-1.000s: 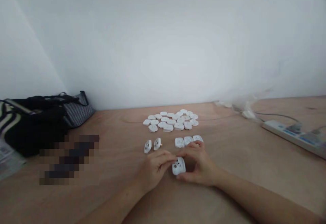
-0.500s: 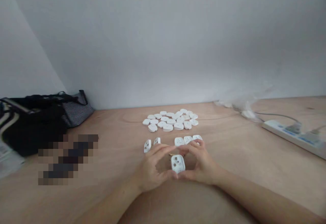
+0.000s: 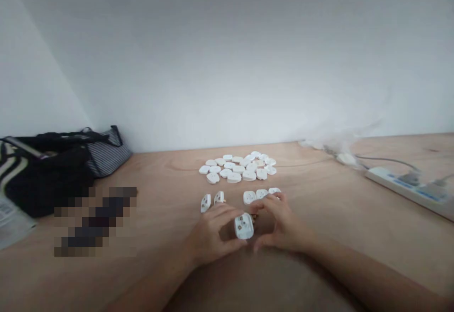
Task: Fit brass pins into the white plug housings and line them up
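My left hand [image 3: 216, 234] grips a white plug housing [image 3: 244, 227] by its left side, thumb below and fingers above. The housing's open face shows brass-coloured metal parts. Just to the right, my right hand [image 3: 278, 224] is open, its thumb and fingers apart; small brass-coloured pins [image 3: 254, 217] show between the housing and this hand. Beyond my left fingers stand two tilted plug pieces with metal in them, a left one [image 3: 205, 203] and a right one [image 3: 219, 197]. A row of white plug shells [image 3: 249, 197] lies beyond my right hand, which partly covers its right end.
Several white plug pieces [image 3: 234, 177] are spread in a cluster near the wall. A power strip [image 3: 404, 186] with cords lies at the right, near a clear plastic bag [image 3: 336, 144]. Black bags [image 3: 46, 175] stand at the left, behind a blurred-out patch.
My right hand has come away from the housing and its thumb has parted from my left thumb. The housing has shifted slightly left, and brass-coloured metal now shows in its holes.
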Demonstrator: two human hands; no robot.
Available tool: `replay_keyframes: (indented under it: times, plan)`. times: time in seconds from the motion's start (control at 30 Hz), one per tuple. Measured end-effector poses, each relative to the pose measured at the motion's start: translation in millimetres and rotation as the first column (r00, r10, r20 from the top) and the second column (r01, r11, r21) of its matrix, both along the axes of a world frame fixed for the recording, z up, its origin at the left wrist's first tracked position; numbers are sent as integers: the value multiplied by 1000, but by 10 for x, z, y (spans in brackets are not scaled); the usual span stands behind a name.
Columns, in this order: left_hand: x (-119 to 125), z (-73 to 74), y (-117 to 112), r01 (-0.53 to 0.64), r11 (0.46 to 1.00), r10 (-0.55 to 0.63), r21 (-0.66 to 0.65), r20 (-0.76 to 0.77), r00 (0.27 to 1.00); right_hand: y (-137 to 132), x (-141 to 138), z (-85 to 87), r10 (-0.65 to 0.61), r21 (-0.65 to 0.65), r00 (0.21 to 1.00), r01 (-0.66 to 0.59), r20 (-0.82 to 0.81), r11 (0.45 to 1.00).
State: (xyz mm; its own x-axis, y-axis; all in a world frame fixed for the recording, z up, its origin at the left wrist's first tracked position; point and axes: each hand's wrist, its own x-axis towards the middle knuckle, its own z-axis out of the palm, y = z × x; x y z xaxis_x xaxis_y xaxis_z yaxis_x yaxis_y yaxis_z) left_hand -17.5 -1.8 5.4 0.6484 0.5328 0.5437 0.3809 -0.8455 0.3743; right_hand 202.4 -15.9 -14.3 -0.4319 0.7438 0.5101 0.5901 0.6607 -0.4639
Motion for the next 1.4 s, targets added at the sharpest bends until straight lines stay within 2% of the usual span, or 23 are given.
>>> replay_keyframes:
  times: [0.17, 0.63, 0.8, 0.93, 1.1, 1.27, 1.33, 1.4]
  plan:
    - [-58, -39, 36, -116, 993, 114, 32, 34, 993, 24, 85, 66, 95, -81, 981, -82, 167, 993]
    - [-32, -62, 27, -68, 998, 68, 5, -22, 997, 27, -9, 11, 46, -48, 979, -37, 197, 998]
    - [-23, -62, 21, -66, 998, 66, 2, -48, 997, 47, 31, 28, -49, 11, 991, 48, 122, 999]
    - [-8, -54, 11, -71, 997, 71, 7, -69, 995, 13, 39, 81, -13, 5, 997, 12, 79, 1000]
    - [5, -43, 2, -42, 999, 42, -7, -85, 995, -12, -17, 72, -18, -130, 991, 0, -135, 992]
    - [6, -62, 9, -66, 998, 66, 9, -64, 996, -16, -94, -20, -40, -355, 898, -132, -438, 926]
    - [11, -69, 9, -83, 996, 83, 15, -48, 995, -19, -114, -41, -47, -364, 876, -150, -480, 919]
    - [17, -73, 5, -91, 996, 92, 19, -42, 995, -21, -126, -44, -42, -317, 886, -120, -461, 941]
